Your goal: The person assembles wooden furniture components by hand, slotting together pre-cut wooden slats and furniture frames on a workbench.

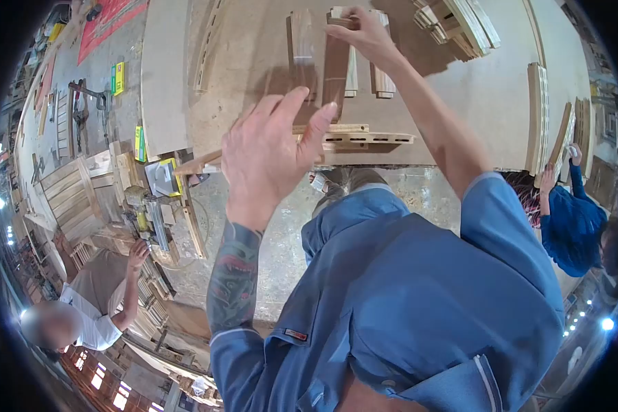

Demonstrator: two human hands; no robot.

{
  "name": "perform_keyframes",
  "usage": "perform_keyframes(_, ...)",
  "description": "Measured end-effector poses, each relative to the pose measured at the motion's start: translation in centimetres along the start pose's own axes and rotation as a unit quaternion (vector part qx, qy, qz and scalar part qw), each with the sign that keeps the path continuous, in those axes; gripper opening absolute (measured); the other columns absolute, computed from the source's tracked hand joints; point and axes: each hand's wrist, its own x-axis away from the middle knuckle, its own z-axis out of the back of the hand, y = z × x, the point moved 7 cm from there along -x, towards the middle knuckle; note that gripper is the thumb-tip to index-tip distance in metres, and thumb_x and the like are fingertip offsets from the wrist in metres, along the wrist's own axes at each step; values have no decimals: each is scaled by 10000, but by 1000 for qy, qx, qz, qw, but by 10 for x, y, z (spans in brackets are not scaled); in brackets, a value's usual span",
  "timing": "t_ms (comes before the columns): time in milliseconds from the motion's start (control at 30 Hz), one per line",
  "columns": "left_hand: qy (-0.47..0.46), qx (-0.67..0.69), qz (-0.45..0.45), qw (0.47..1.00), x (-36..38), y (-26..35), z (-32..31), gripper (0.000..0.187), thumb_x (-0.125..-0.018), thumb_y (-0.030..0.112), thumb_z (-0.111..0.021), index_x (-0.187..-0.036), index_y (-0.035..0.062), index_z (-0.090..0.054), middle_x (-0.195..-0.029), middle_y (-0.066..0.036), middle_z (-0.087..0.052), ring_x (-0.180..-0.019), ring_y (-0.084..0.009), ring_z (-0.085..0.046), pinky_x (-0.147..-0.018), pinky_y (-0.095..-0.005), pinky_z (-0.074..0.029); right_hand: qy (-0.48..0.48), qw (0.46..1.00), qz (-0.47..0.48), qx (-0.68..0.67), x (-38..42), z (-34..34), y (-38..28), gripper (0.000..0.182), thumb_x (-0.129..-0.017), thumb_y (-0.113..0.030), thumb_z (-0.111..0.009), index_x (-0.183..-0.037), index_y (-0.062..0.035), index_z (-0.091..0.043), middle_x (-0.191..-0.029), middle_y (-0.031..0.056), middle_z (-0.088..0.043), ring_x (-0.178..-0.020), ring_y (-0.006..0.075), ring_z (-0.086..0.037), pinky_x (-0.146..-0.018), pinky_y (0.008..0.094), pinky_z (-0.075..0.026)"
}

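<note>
My left hand (271,147) is raised over the near edge of the workbench (240,41), its fingers spread and nothing in them. Farther out, my right hand (365,36) pinches the far end of a wooden slat (335,69) that lies lengthwise away from me. Another slat (301,48) is to its left, and a grooved one (382,75) to its right. Along the near edge, close to my left hand, lies a slotted wooden rail (367,138) with a thinner strip (343,128) beside it.
A stack of wooden pieces (460,27) stands at the far right. Long grooved pieces (538,117) lie near a co-worker in blue (573,223) on the right. Another person in white (99,323) works at the lower left, near clamps (82,113) and yellow-green boxes (118,78).
</note>
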Motion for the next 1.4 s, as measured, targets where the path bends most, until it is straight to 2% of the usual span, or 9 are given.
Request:
perform_keyframes(100,0,-19,-1,1000,-2,0,-1,473,-949,490,-568,-1090,65,-720,-1041,-143,-715,-944,-337,-679,-792,-410,-531,-119,973,-7,-197,74,-11,-3,384,-855,-152,-760,-1193,-14,-640,-1079,85,-725,-999,151,-665,-885,301,-527)
perform_keyframes(500,-8,-15,0,1000,2,-6,-6,511,-947,564,-518,-1108,125,-726,-979,-119,-727,-911,-330,-682,-754,-402,-529,-49,982,24,-181,169,-10,-13,276,-848,-130,-766,-1079,3,-694,-998,93,-737,-903,153,-685,-792,323,-560)
perform_keyframes(700,-19,8,9,1000,2,-9,-5,498,-940,551,-542,-1107,119,-727,-999,-124,-725,-899,-319,-690,-746,-397,-533,-87,988,98,80,179,-37,-50,254,-802,-223,-747,-1026,-105,-737,-818,168,-706,-773,352,-687,-704,410,-551)
perform_keyframes(967,42,-38,-50,997,12,0,-2,454,-944,486,-584,-1073,74,-727,-1008,-152,-719,-914,-334,-689,-761,-410,-538,-242,947,210,29,127,-27,0,427,-815,-283,-722,-1197,-97,-677,-1161,174,-683,-1082,343,-640,-963,420,-489)
perform_keyframes(1000,66,-25,-57,996,11,-1,-5,437,-912,504,-610,-1039,101,-721,-882,-101,-693,-799,-307,-667,-684,-423,-532,-239,965,-24,105,97,-22,-3,480,-823,-354,-716,-1245,-132,-663,-1325,145,-613,-1228,344,-565,-1036,429,-443)
perform_keyframes(1133,73,-50,-55,995,4,4,0,386,-891,453,-654,-1017,94,-717,-853,-92,-683,-778,-299,-667,-667,-399,-532,111,928,15,356,12,-88,6,649,-784,-474,-726,-1213,4,-628,-1396,222,-495,-1389,448,-342,-1070,550,-365)
perform_keyframes(1267,55,-40,-64,996,5,3,-2,374,-893,450,-652,-1004,100,-721,-847,-91,-681,-776,-299,-668,-668,-402,-533,51,938,0,342,9,-122,-6,729,-788,-479,-732,-1227,80,-572,-1349,226,-552,-1359,378,-415,-1092,572,-321)
perform_keyframes(1367,45,-55,-56,996,9,7,0,388,-925,453,-615,-1021,95,-730,-925,-115,-706,-853,-314,-676,-730,-398,-535,26,960,-17,279,18,-108,-6,531,-767,-373,-755,-1109,17,-637,-1110,170,-664,-1119,331,-616,-935,499,-482)
perform_keyframes(1400,32,-67,-50,996,10,8,-1,394,-951,445,-587,-1039,91,-737,-991,-136,-722,-919,-329,-680,-784,-391,-535,-100,980,-79,151,30,-93,-8,477,-770,-328,-748,-1089,9,-638,-991,146,-682,-955,299,-654,-818,454,-514)
